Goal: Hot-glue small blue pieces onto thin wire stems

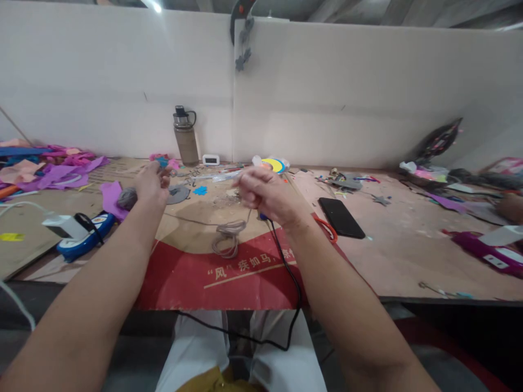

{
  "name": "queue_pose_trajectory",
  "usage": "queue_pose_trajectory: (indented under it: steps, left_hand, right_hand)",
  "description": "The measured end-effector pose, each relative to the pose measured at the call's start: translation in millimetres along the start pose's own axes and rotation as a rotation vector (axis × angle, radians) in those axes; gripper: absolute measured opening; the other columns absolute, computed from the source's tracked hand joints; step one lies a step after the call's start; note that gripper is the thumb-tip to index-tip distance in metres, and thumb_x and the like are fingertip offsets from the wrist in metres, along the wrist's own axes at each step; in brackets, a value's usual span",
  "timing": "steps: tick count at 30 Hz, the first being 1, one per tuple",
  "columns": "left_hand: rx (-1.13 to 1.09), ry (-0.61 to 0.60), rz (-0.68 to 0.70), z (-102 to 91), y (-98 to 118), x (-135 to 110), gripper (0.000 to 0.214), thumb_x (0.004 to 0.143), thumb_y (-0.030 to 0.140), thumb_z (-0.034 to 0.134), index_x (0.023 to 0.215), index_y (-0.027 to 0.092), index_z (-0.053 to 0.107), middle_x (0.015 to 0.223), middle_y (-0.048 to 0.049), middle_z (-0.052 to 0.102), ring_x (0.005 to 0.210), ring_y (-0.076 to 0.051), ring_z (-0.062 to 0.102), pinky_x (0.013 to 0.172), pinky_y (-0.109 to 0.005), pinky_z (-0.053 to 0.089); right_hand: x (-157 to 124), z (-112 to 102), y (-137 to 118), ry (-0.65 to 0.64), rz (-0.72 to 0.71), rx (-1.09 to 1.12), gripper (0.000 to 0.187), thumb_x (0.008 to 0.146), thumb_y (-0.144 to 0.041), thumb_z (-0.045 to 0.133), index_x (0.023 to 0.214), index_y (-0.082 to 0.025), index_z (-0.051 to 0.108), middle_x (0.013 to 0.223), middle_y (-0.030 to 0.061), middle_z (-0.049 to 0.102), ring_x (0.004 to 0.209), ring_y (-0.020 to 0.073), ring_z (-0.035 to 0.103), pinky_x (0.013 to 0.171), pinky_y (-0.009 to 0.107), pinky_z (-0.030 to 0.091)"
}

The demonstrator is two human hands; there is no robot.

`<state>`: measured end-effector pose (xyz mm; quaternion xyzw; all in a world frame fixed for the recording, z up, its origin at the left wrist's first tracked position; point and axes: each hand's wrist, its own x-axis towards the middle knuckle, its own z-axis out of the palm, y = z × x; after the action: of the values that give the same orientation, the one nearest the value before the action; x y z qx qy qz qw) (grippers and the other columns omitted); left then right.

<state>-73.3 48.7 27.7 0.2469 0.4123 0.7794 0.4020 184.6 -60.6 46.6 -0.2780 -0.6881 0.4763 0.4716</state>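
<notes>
My left hand (150,185) is held above the left middle of the workbench, its fingers closed around a grey ball of yarn (127,198) and a small blue piece (163,161) at the fingertips. Over the cardboard sheet (245,275), my right hand (265,195) is closed in a fist, apparently pinching a thin grey thread. A loose coil of that grey thread (226,237) lies on the cardboard below both hands. A black cable (288,272) runs from under my right hand off the front edge.
A bottle (184,136) and small white clock (211,159) stand at the back wall. Purple and pink scraps (57,169) pile at the left. A black phone (341,218), red-handled scissors (329,228), a blue-white device (79,234) and craft bits lie around.
</notes>
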Motion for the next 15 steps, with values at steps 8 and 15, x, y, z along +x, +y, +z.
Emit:
queue_pose_trajectory:
  steps: [8,15]
  left_hand:
    - [0.083,-0.234,0.005,6.2,-8.8,-18.4,0.008,0.073,0.015,0.059,0.071,0.018,0.051,0.059,0.0036,0.056,0.05,-0.006,0.058,0.033,-0.014,0.021]
    - [0.278,-0.496,0.004,11.3,-30.3,-50.7,0.01,0.07,0.018,0.064,0.069,0.015,0.055,0.049,0.0055,0.047,0.04,-0.006,0.051,0.032,-0.014,0.021]
  right_hand:
    - [5.4,-25.9,54.5,0.384,0.191,-0.941,0.033,0.082,-0.044,0.056,0.069,-0.016,0.065,0.068,0.0106,0.064,0.071,0.0195,0.059,0.068,0.032,0.042]
    - [4.9,-45.7,107.3,0.46,0.401,-0.786,0.025,0.051,-0.012,0.07,0.045,-0.021,0.048,0.057,0.0092,0.06,0.078,0.0273,0.061,0.075,0.038,0.044]
